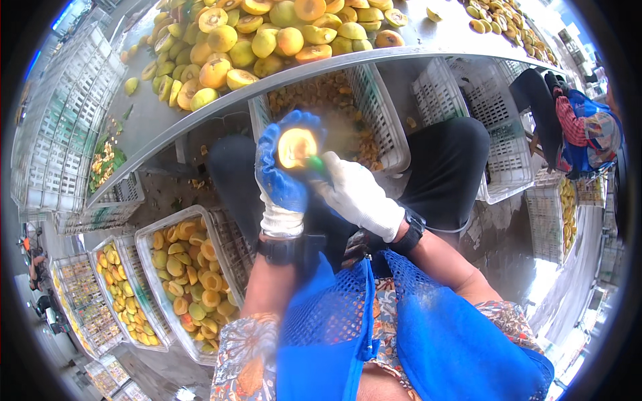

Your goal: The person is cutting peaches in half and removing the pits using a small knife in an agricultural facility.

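Two-handed: cradling cut fruit (294, 148) in closed grip of left hand (283, 172) near white crate (386, 115), gripping blurred green tool (315, 165) with right hand (354, 194) at fruit's edge, probably coring or pitting, so next needing steady left hold and controlled tool turn around the middle.

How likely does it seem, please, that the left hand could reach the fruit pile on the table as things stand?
Probably yes: the fruit pile lies beyond the near edge of the table, seemingly uncovered, but the left hand holds a halved fruit.
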A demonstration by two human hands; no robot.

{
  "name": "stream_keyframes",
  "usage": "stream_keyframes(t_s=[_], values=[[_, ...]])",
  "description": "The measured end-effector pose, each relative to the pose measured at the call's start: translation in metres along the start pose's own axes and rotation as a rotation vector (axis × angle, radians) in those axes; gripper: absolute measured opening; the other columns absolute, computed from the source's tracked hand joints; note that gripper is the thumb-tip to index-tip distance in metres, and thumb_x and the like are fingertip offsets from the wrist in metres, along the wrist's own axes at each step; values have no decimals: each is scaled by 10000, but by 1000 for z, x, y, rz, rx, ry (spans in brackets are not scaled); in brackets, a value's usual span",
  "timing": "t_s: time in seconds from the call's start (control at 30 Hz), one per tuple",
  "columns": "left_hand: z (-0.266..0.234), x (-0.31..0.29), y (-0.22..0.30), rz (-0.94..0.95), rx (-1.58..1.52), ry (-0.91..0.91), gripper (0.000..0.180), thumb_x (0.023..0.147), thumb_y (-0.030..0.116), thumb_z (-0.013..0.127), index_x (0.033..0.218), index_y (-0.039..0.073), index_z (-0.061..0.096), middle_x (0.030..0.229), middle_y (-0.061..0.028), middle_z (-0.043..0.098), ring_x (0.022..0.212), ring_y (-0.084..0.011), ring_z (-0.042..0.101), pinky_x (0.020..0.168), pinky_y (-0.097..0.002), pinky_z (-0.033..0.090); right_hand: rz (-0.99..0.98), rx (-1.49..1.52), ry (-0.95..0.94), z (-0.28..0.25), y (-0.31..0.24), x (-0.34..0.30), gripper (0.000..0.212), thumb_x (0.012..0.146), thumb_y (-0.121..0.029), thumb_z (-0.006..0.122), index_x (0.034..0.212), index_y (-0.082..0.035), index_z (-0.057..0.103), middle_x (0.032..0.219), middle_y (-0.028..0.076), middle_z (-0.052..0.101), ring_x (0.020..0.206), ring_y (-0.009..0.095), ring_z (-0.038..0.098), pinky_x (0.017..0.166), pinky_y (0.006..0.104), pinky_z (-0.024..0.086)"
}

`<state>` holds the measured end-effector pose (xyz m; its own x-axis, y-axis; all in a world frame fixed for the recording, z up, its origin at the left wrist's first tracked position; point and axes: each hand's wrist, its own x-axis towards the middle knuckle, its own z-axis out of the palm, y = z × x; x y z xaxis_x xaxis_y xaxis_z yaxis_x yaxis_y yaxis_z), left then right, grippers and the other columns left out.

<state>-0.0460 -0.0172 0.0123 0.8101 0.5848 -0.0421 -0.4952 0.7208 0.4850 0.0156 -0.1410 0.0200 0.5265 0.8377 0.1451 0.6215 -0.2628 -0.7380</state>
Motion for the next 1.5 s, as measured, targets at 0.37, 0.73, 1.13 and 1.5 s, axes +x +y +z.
stream_keyframes(t_s=[0.37,0.73,1.13,1.5], values=[[-22,9,-6,-59,303,246,362,972,368,545,1036,20,619,941,-114,663,865,-260,669,781,-374,577,150,177,-187,12,8,-2,305,911,-284,608,906,12,535,708,237,627,655,417,624,576,483,481],[-38,18,-11,-116,210,348,333,971,373,545,983,50,627,881,-99,662,777,-268,664,714,-375,578,209,188,-263,19,14,8,322,920,-278,572,903,43,551,777,264,633,743,435,630,647,489,483],[-30,12,-14,-153,429,337,376,948,435,568,998,68,633,867,-78,670,763,-236,683,626,-337,575,627,738,-572,-15,-5,13,323,953,-336,522,931,-21,588,659,47,583,546,153,548,510,321,436],[-25,11,-16,-209,218,278,346,958,371,573,936,28,614,797,-112,650,677,-241,662,597,-338,563,524,678,-560,-12,1,10,387,961,-405,493,879,-39,584,657,10,541,526,113,508,477,288,400]])
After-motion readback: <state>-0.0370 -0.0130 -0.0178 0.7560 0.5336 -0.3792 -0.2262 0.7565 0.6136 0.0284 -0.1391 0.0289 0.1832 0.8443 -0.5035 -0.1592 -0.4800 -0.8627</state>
